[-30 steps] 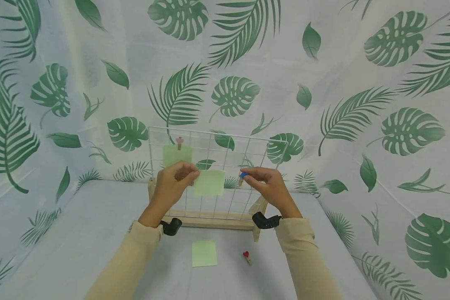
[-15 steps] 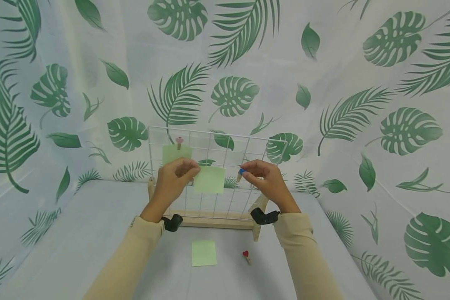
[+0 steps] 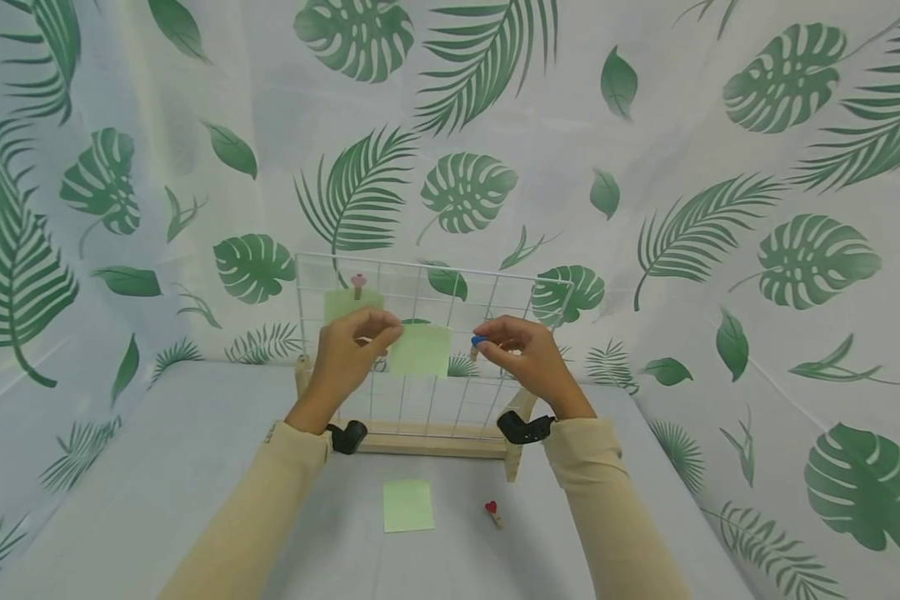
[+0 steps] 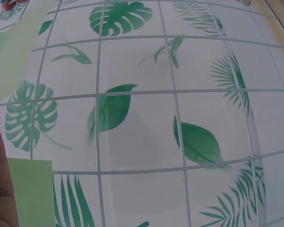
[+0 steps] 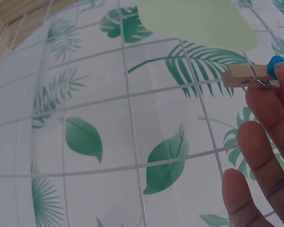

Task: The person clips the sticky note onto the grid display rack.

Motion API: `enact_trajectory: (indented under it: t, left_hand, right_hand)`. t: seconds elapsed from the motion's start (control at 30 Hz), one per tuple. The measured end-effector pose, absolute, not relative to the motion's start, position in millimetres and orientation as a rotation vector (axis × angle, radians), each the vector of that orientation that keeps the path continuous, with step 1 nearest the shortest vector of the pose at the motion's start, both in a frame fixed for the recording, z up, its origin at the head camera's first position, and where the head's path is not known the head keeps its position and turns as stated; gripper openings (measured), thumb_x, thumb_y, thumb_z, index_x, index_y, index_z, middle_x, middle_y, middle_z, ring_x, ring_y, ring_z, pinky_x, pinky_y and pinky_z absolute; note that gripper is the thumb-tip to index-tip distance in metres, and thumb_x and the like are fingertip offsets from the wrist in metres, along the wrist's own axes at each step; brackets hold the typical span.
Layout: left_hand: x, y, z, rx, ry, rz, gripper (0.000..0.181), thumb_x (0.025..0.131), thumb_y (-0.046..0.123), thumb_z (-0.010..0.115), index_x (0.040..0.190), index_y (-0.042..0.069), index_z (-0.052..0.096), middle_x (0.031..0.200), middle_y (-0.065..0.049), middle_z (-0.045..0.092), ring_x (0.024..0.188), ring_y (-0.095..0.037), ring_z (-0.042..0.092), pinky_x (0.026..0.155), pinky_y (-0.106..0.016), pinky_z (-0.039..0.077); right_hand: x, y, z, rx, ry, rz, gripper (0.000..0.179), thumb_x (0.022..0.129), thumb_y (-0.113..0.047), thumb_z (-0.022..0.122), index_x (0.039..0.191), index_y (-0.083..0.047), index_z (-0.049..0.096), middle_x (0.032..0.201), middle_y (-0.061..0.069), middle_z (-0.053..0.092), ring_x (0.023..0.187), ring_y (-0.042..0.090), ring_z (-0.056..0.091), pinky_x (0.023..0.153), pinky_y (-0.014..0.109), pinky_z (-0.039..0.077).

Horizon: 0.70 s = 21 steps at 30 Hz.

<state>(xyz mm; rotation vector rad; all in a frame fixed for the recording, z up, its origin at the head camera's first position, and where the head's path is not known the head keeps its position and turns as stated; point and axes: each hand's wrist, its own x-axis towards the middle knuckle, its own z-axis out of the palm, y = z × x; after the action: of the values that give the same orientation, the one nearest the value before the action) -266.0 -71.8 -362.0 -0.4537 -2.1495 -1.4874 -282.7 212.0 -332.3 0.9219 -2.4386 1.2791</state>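
before wire grid (image 3: 435, 268), left hand (image 3: 347, 350) fingers pinch green note (image 3: 422, 352) by corner, likely light, floppy, right hand (image 3: 528, 360) fingers pinch clothespin (image 5: 246, 75), probably springy, best squeezed at blue end.

a white sheet (image 3: 555, 150) is hanging behind and along both sides, showing printed green split leaves (image 3: 470, 193), palm fronds (image 3: 362, 196) and small single leaves (image 3: 618, 82); a pale tabletop (image 3: 172, 467) is lying below, its far edge meeting the sheet.
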Motion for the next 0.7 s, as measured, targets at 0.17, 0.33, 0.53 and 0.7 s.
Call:
enact_trajectory:
  t: [0.17, 0.33, 0.53, 0.7]
  left_hand:
    - [-270.1, -70.7, -360.8, -0.471, -2.127, -1.496, 0.012, 0.101, 0.013, 0.079, 0.108, 0.003, 0.077, 0.106, -0.011, 0.081, 0.093, -0.028, 0.078, 0.074, -0.023, 0.062]
    - [-271.9, -69.1, -358.8, -0.46, -2.127, -1.528, 0.012, 0.102, 0.012, 0.078, 0.108, 0.003, 0.077, 0.106, -0.011, 0.081, 0.094, -0.028, 0.078, 0.073, -0.024, 0.063]
    - [-273.8, -66.7, -355.8, -0.454, -2.119, -1.56, 0.013, 0.102, 0.012, 0.078, 0.11, 0.003, 0.077, 0.108, -0.012, 0.081, 0.095, -0.027, 0.077, 0.073, -0.023, 0.063]
    - [-274.3, -65.1, -353.0, -0.444, -2.133, -1.575, 0.014, 0.104, 0.013, 0.076, 0.112, 0.002, 0.077, 0.11, -0.012, 0.08, 0.098, -0.027, 0.077, 0.074, -0.023, 0.063]
  right_hand:
    - [-282.4, 209.7, -329.9, 0.921, -2.445, 1.273, 0.017, 0.1, -0.001, 0.072, 0.116, 0.007, 0.074, 0.11, 0.019, 0.078, 0.099, 0.03, 0.073, 0.089, 0.028, 0.06]
    - [-283.5, 209.1, -327.3, 0.937, -2.443, 1.275, 0.015, 0.1, 0.0, 0.071, 0.114, 0.007, 0.074, 0.11, 0.019, 0.077, 0.1, 0.03, 0.072, 0.089, 0.03, 0.06]
    - [-284.8, 207.0, -323.5, 0.942, -2.419, 1.293, 0.014, 0.1, -0.001, 0.073, 0.113, 0.005, 0.076, 0.11, 0.018, 0.077, 0.098, 0.022, 0.071, 0.085, 0.027, 0.06]
    - [-286.2, 203.3, -319.0, 0.936, -2.406, 1.321, 0.013, 0.1, -0.002, 0.073, 0.112, 0.003, 0.077, 0.105, 0.017, 0.077, 0.09, 0.015, 0.068, 0.073, 0.022, 0.057]
